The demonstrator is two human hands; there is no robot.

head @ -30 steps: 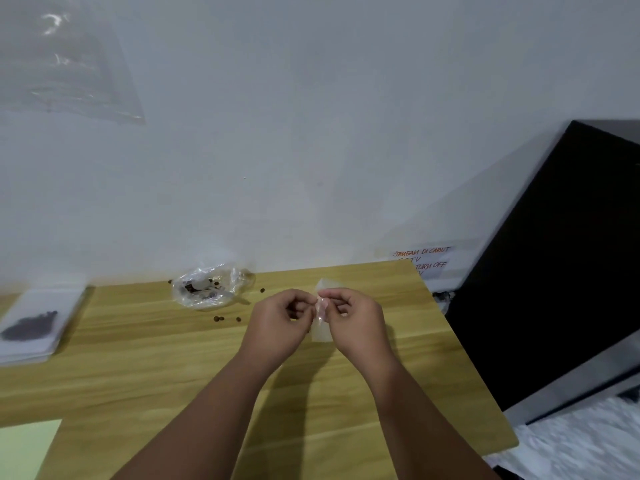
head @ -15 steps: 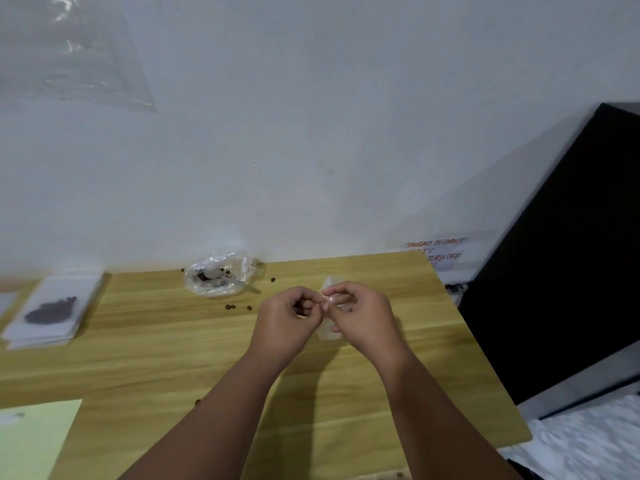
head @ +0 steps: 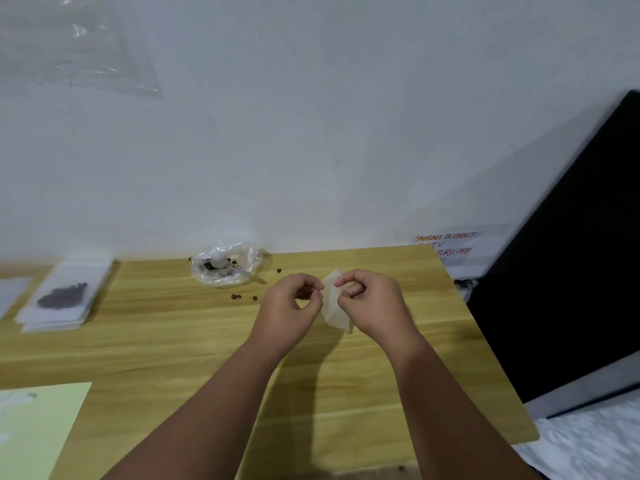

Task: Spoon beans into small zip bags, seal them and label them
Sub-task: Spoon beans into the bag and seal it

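Observation:
A small clear zip bag (head: 333,308) hangs between my hands above the wooden table (head: 173,341). My left hand (head: 292,306) pinches its top edge from the left, and my right hand (head: 370,303) pinches the same edge from the right. The bag looks empty. Behind my left hand lies a crumpled plastic bag (head: 228,265) with dark beans and something white in it. A few loose beans (head: 242,296) lie on the wood near it. At the far left a filled flat bag with dark beans (head: 64,294) rests on a stack of flat bags.
A pale green sheet (head: 38,427) covers the near left corner. A black panel (head: 571,254) leans beside the table's right edge, next to a handwritten paper note (head: 446,247). A white wall rises right behind the table, with a clear plastic sheet (head: 86,46) on it.
My hands have drawn slightly apart at the bag's top edge. The view has shifted a little to the left.

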